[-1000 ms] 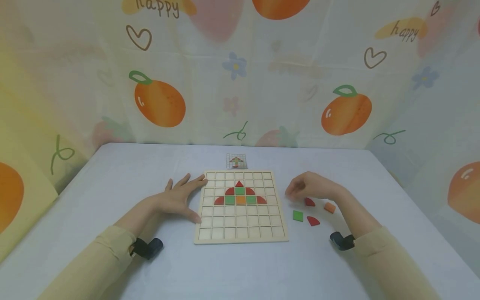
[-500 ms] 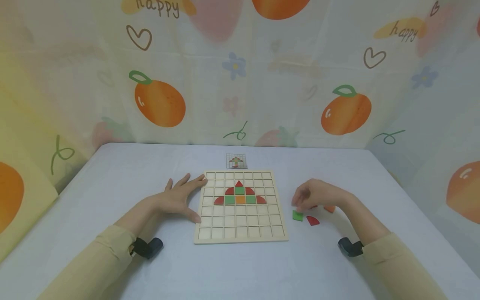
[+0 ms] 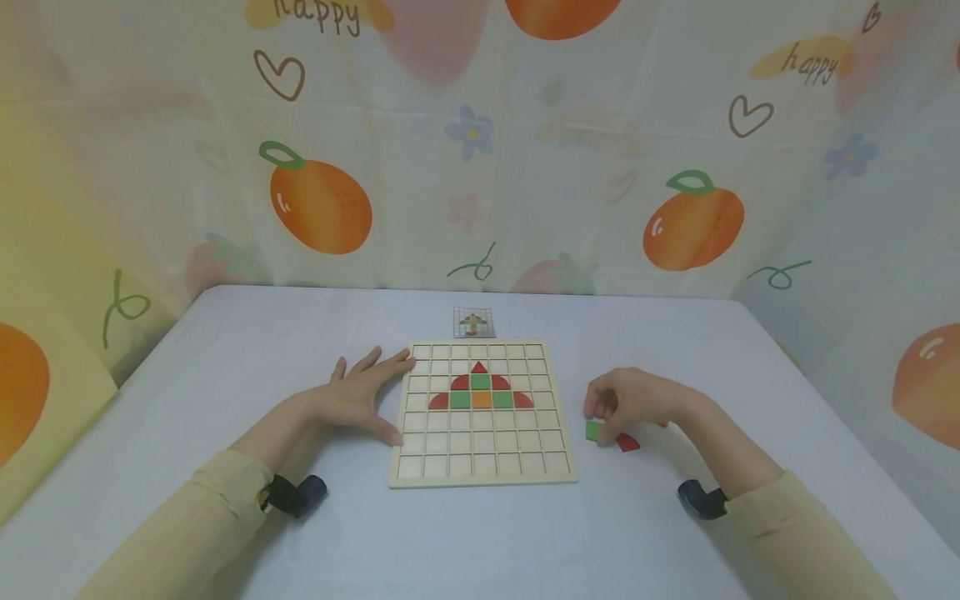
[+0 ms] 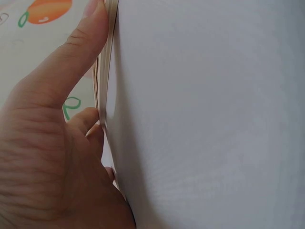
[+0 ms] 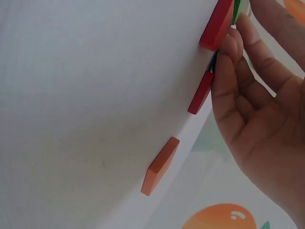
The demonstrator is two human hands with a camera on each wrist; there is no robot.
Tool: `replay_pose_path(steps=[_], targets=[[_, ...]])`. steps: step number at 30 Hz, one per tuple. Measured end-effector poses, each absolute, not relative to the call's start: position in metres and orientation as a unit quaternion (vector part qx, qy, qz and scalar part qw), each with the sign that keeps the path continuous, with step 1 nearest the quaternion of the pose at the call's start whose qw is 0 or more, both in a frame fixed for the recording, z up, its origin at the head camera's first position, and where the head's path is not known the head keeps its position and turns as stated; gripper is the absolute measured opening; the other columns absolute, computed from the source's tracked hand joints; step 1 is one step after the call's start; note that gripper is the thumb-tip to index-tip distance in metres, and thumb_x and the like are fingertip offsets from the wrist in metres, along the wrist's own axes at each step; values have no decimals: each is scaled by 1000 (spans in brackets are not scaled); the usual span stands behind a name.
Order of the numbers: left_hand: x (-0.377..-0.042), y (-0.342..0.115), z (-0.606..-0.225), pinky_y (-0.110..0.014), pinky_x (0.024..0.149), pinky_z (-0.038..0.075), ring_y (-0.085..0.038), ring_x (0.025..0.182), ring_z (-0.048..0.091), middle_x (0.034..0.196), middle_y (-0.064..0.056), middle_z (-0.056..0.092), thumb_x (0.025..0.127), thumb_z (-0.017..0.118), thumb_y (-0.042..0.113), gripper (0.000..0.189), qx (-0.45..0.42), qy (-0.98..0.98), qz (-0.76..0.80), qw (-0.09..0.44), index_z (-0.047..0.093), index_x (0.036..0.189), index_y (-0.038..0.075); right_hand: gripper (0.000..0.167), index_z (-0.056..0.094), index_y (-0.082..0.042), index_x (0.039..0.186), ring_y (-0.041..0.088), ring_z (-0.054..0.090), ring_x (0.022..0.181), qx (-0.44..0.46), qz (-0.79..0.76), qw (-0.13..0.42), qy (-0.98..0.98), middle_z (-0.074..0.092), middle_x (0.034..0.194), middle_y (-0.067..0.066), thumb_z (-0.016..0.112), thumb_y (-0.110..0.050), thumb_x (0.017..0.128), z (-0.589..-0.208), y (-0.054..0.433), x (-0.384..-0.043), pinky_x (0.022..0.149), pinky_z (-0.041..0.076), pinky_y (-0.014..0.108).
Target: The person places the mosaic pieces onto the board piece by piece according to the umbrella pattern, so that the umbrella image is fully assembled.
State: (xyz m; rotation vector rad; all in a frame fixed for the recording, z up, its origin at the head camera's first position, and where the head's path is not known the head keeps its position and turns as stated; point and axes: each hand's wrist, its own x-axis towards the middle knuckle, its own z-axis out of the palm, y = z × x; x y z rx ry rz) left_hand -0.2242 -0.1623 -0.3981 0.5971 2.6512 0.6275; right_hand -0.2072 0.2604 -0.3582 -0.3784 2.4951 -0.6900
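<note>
A pale wooden grid board (image 3: 483,464) lies in the middle of the white table, with red, green and orange tiles set in an arrow-like shape (image 3: 480,400). My left hand (image 3: 352,404) has its fingers spread, thumb and fingertips touching the board's left edge; the left wrist view shows the thumb (image 4: 71,57) along that edge. To the right of the board, my right hand (image 3: 633,398) pinches a green square tile (image 3: 592,430) low at the tabletop. A red quarter-round tile (image 3: 628,443) lies close by its thumb.
Behind the board lies a small pattern card (image 3: 473,322). The right wrist view shows another red tile (image 5: 201,93) and an orange tile (image 5: 161,167) on the table near the right hand. A fruit-print curtain (image 3: 480,167) hangs behind the table.
My right hand has come down and toward me from beside the board, and its fingers have closed on the green tile. The left hand and board stay put.
</note>
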Motion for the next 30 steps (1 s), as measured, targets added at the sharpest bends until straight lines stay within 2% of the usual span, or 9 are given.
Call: replay_pose_path(steps=[17,30], targets=[[-225,-162,-398,-79,111,-11,-43,155,-5,170,-2,11,63,84,59,120,213,935,220,178,22,158,21,26,66,-14,82,17,54,81,-148,-223,244,932,60,81,1,87,-9,67,-361,255,-206,69,46,29],[-225,-163,-398,-79,110,-11,-45,154,-4,170,-3,11,63,85,58,120,215,934,224,179,22,158,21,21,65,-15,84,16,56,79,-177,-223,237,929,63,80,0,82,-7,74,-357,256,-206,69,48,29]])
